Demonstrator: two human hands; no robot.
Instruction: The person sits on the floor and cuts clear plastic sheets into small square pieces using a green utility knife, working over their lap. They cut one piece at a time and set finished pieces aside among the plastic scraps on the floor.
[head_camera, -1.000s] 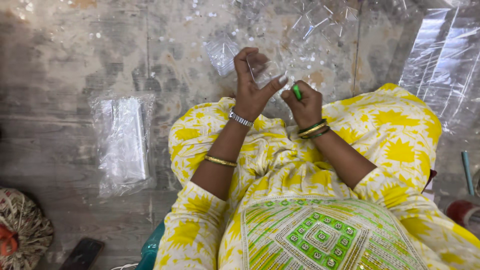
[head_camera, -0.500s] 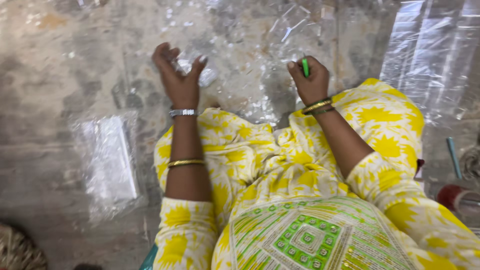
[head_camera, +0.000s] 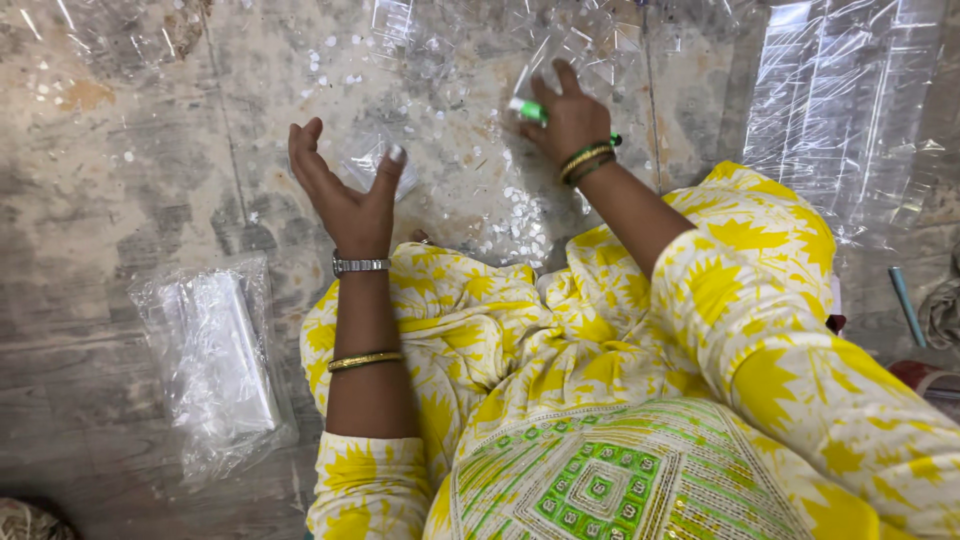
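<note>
The left hand (head_camera: 345, 195) is spread wide, fingers and thumb apart, palm turned toward the right, holding nothing. Between its thumb and fingers, just past the palm, a small clear plastic pouch (head_camera: 368, 160) lies on the worn grey stone floor (head_camera: 120, 180); whether the fingertips touch it I cannot tell. A silver metal wristwatch (head_camera: 359, 265) sits at that wrist and a thin gold bangle (head_camera: 365, 361) further down the forearm.

The right hand (head_camera: 565, 120) is closed around a green and white pen-like stick (head_camera: 530, 109), whose pale end juts out on the thumb side while a green tip shows at the wrist side. The hand presses down on crinkled clear plastic sheets (head_camera: 600, 40) lying under and beyond the knuckles. Green and gold bangles (head_camera: 585, 160) ring that wrist.

Between the 2 hands, and nearer the person than the right hand, small round white punched paper bits (head_camera: 515, 215) are scattered over the floor, thickest just beside the yellow flower-printed cloth (head_camera: 560, 330) covering the lap.

Well to the outer side of the left forearm lies a clear plastic bag stuffed with folded clear pouches (head_camera: 215, 360). Beyond and outward of the right hand, a large clear plastic film sheet (head_camera: 850, 110) is spread out. Further outward of the right elbow, a slim teal stick (head_camera: 908, 305) rests on the floor.
</note>
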